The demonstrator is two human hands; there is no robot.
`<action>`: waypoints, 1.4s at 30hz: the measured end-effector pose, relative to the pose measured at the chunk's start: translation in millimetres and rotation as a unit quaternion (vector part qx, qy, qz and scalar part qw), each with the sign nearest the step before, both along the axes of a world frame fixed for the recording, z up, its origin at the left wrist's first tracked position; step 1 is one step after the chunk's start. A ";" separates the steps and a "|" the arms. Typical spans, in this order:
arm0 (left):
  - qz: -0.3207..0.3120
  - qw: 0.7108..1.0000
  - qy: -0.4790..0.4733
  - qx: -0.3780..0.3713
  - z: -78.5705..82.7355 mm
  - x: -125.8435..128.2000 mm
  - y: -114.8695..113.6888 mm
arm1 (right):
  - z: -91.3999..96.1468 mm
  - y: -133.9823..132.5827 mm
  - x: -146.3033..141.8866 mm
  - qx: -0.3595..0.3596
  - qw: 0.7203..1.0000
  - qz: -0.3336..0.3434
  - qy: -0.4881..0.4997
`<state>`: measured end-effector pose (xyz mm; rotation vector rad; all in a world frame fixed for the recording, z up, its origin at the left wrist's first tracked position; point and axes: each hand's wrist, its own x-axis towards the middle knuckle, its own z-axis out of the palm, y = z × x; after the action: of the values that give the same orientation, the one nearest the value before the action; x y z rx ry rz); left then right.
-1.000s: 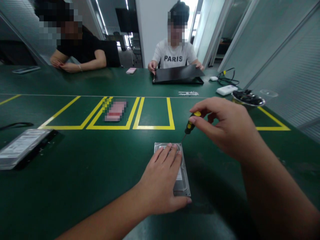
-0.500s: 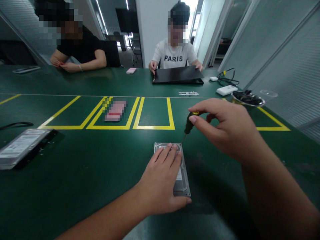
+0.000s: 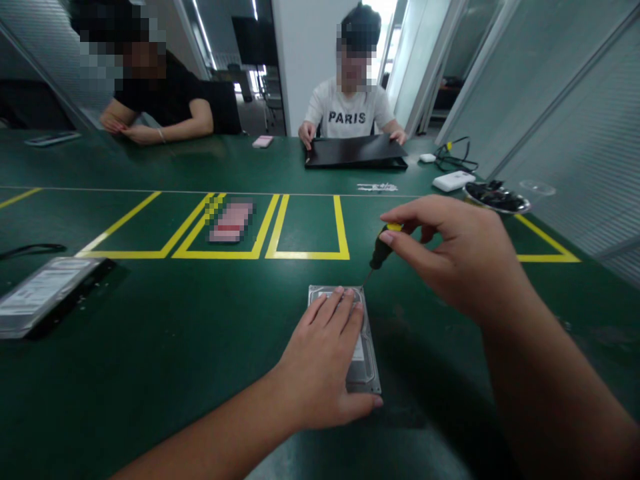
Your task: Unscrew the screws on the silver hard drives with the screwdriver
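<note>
A silver hard drive (image 3: 369, 365) lies on the green table in front of me. My left hand (image 3: 323, 357) rests flat across it with the fingers stretched out and the thumb by its near edge, covering much of the label. My right hand (image 3: 447, 257) pinches a screwdriver (image 3: 381, 250) with a dark handle and yellow top between thumb and fingers. The screwdriver leans, its tip at the drive's far right corner. A screw under the tip is too small to make out.
Another hard drive (image 3: 43, 297) sits at the left on something black. Yellow tape (image 3: 307, 255) marks boxes, one with a blurred pink item (image 3: 231, 222). Back right are a bowl of dark parts (image 3: 495, 198) and a white case (image 3: 453, 181). Opposite, one of two people holds a black panel (image 3: 355, 151).
My right hand and the screwdriver handle have shifted slightly to the right, while the tip stays at the same corner. My left hand and the hard drive have not moved.
</note>
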<state>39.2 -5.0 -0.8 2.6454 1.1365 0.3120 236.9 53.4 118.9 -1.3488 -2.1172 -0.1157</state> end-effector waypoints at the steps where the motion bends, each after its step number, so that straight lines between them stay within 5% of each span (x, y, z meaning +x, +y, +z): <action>1: 0.000 1.000 -0.001 0.000 -0.1 0.0 -0.1 | -0.3 -0.2 0.3 0.000 1.000 -0.005 0.003; 18: -0.001 1.000 0.003 0.005 -1.4 1.3 -0.3 | -5.1 2.5 -2.2 0.021 0.999 0.030 0.018; 42: 0.000 1.000 0.000 0.001 -1.3 1.6 0.1 | -6.6 1.2 -1.6 0.016 1.000 -0.008 0.013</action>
<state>40.8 -4.9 -2.1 2.6469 1.1368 0.3117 235.2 54.7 112.4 -1.3419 -2.0748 -0.1369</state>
